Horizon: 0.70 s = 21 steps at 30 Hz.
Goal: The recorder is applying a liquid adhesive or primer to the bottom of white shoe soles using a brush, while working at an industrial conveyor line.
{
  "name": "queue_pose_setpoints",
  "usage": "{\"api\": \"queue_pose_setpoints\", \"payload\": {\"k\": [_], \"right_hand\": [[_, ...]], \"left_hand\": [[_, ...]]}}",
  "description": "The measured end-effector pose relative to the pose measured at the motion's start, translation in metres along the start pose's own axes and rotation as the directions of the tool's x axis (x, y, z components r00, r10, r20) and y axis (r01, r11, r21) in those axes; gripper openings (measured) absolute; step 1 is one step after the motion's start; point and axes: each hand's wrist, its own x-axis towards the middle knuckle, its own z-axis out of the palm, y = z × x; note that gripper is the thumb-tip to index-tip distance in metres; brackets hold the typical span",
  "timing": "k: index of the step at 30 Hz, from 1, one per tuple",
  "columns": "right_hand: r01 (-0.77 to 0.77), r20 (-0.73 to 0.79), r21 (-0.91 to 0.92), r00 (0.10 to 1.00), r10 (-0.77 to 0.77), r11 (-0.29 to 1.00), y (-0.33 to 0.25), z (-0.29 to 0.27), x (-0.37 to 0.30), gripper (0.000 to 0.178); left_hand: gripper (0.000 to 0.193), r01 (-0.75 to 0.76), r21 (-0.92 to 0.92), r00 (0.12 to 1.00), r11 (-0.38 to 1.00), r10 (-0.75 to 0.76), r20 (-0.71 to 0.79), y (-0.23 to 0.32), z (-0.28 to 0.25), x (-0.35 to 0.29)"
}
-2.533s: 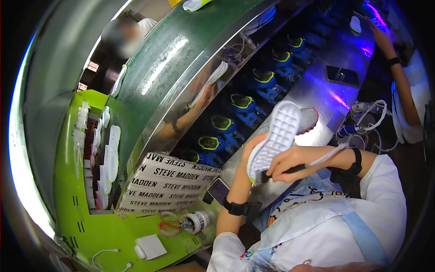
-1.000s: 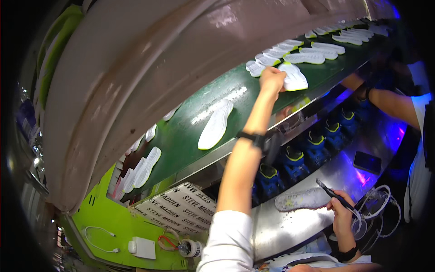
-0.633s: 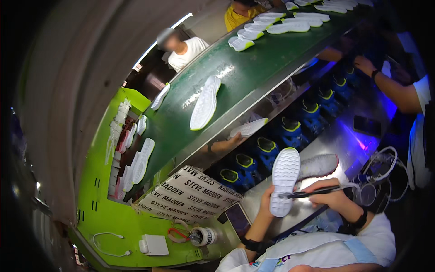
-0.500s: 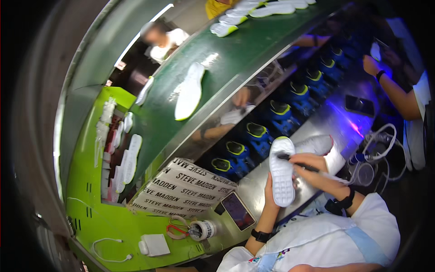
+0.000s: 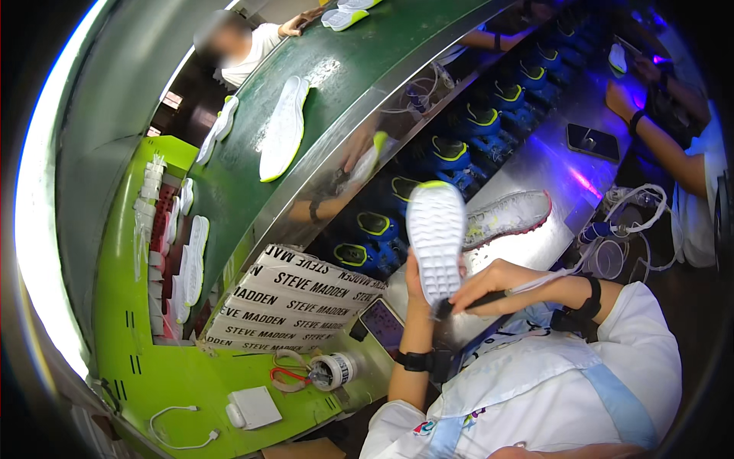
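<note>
Left hand (image 5: pixel 417 271) has its grip clamped on the lower end of a white shoe sole (image 5: pixel 436 239), whose long axis runs 6 to 12 o'clock, tread up (head view). Right hand (image 5: pixel 497 283), at 3 o'clock, pinches a dark pen-like tool (image 5: pixel 468 303), tip touching the sole's lower end, above the steel worktop (image 5: pixel 535 164).

You have one white shoe sole (image 5: pixel 436 241) in hand, one pen tool (image 5: pixel 489 297), two phones (image 5: pixel 382 325) on the bench
</note>
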Motion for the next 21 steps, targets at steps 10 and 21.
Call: {"api": "queue_pose_setpoints", "payload": {"k": [10,21], "right_hand": [[0.274,0.079,-0.406,0.961,-0.265,0.872,-0.021,-0.026,-0.013,0.017],[-0.173,-0.373,0.105,0.906,0.200,0.979,-0.010,-0.022,-0.021,0.020]], "left_hand": [[0.035,0.651,0.547,0.732,0.526,-0.624,-0.272,0.019,0.027,0.044],[0.062,-0.111,-0.145,0.990,0.983,0.122,0.069,-0.057,0.017,0.012]]}}
